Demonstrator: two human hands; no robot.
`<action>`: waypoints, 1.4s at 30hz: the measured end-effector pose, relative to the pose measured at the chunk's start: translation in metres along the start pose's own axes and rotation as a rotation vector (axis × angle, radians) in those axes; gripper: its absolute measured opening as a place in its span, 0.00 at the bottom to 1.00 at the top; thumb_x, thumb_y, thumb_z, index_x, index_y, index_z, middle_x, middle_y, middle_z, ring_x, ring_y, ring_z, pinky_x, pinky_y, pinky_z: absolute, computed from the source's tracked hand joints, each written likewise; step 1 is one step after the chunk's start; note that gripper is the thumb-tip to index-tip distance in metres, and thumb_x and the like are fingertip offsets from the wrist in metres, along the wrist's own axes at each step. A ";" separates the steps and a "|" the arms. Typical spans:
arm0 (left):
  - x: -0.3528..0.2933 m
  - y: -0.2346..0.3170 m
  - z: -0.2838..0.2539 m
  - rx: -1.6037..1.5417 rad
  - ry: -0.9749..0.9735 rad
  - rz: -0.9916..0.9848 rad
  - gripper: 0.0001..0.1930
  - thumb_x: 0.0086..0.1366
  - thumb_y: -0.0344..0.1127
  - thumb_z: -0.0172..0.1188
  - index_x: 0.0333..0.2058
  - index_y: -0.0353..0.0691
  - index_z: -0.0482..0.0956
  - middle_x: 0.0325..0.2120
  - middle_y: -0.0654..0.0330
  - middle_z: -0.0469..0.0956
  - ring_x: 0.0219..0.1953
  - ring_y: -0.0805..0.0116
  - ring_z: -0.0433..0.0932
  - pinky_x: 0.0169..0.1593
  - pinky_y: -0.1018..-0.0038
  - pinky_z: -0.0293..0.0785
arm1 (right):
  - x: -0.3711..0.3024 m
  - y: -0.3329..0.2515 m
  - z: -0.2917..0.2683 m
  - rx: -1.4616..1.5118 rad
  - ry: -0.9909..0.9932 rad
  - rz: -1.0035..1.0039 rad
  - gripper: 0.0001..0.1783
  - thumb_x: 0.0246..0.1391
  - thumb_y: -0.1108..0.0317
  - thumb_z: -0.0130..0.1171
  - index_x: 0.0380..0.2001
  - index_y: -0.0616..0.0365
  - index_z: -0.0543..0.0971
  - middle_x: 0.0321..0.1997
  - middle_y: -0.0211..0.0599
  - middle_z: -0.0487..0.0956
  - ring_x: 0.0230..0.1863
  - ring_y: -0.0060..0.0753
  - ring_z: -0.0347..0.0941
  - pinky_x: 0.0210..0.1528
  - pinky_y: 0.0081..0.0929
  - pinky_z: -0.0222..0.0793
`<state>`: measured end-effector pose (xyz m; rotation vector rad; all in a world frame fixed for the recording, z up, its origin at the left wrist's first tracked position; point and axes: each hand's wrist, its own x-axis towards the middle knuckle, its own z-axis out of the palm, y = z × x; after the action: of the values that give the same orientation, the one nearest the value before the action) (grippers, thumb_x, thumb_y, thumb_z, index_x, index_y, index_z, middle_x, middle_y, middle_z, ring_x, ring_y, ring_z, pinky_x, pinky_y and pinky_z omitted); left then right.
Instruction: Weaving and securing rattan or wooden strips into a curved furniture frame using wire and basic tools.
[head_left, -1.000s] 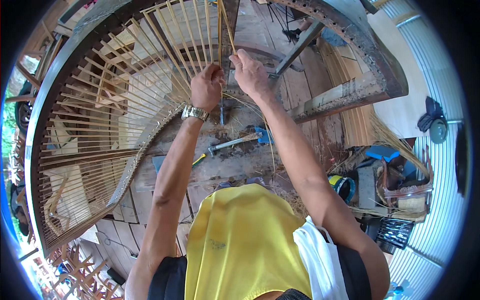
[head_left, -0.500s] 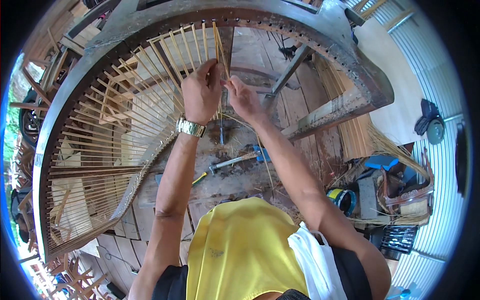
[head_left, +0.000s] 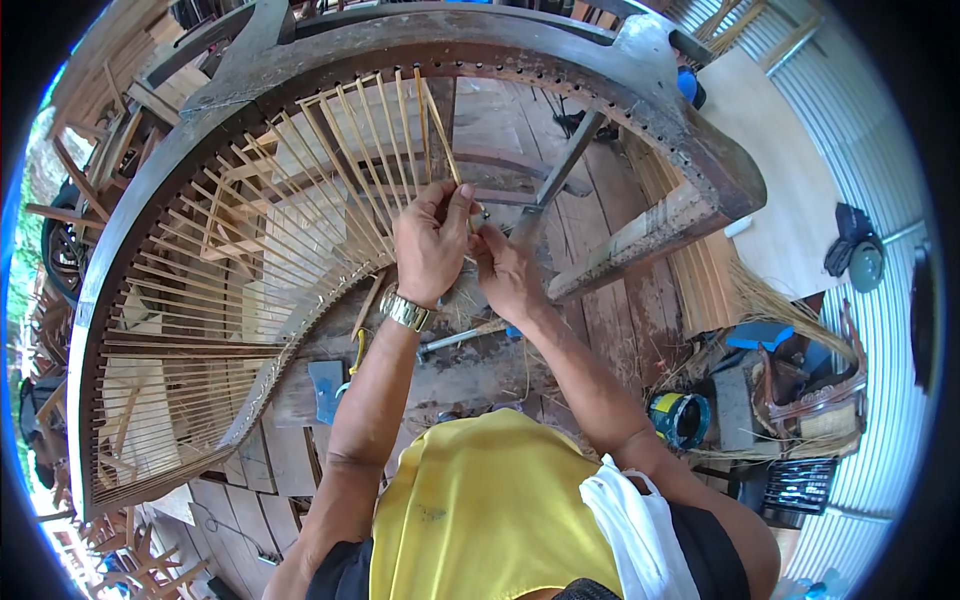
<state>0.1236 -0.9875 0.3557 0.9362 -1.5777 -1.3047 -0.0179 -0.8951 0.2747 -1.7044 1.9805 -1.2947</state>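
Observation:
A curved dark wooden frame arches across the head view, with a row of small holes along its inner edge. Pale cane strands stretch across its left part to the inner rail. One loose cane strip slants down from the top rail into my hands. My left hand pinches it between thumb and fingers. Close by on the right, my right hand has its fingers closed at the strip's lower part, almost touching the left fingertips. A small dark metallic bit shows between the hands, too small to name.
A hammer and a yellow-handled tool lie on the wooden plank below my hands. A tin stands right of my right arm. Loose cane fibres lie at the right. Wooden crossbars run beneath the frame.
Both hands have come down nearer to me and slightly right, with the cane strip now slanting from the top rail to them. The view has shifted a little.

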 end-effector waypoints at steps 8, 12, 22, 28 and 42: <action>0.008 -0.019 -0.038 -0.460 -0.280 -0.187 0.10 0.94 0.42 0.72 0.56 0.44 0.97 0.38 0.69 0.94 0.30 0.85 0.72 0.37 0.79 0.67 | 0.080 0.016 -0.064 0.512 -0.142 0.153 0.45 0.93 0.22 0.51 0.68 0.58 0.86 0.52 0.32 0.90 0.49 0.27 0.83 0.54 0.35 0.82; 0.018 -0.046 -0.034 -0.760 -0.464 -0.299 0.10 0.94 0.43 0.71 0.58 0.44 0.93 0.40 0.71 0.91 0.30 0.82 0.70 0.35 0.77 0.64 | 0.142 -0.055 -0.057 0.783 -0.283 0.079 0.42 0.93 0.28 0.56 0.70 0.61 0.87 0.53 0.39 0.93 0.56 0.29 0.87 0.60 0.35 0.85; 0.008 -0.077 -0.028 -0.750 -0.541 -0.366 0.12 0.93 0.48 0.73 0.58 0.46 0.94 0.42 0.70 0.96 0.33 0.80 0.76 0.39 0.76 0.71 | 0.153 -0.089 -0.020 0.772 -0.110 0.180 0.17 0.94 0.53 0.69 0.51 0.56 0.85 0.32 0.25 0.86 0.30 0.18 0.80 0.30 0.25 0.76; -0.003 -0.045 -0.032 0.214 0.244 0.205 0.12 0.85 0.34 0.77 0.60 0.37 0.98 0.47 0.54 0.98 0.37 0.71 0.92 0.41 0.69 0.86 | 0.187 -0.051 0.008 0.477 0.074 0.045 0.22 0.90 0.51 0.71 0.44 0.59 0.86 0.30 0.30 0.81 0.31 0.25 0.73 0.36 0.37 0.71; 0.071 0.066 -0.013 0.605 0.608 0.575 0.15 0.88 0.43 0.76 0.58 0.40 1.01 0.39 0.43 0.98 0.33 0.50 0.96 0.41 0.57 0.89 | 0.186 -0.087 -0.025 -0.089 0.073 0.037 0.19 0.88 0.48 0.67 0.56 0.51 0.94 0.50 0.63 0.96 0.56 0.75 0.94 0.58 0.68 0.87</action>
<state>0.1092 -1.0459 0.4329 0.9981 -1.5788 -0.1031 -0.0310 -1.0420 0.4197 -1.6741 2.1300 -1.2919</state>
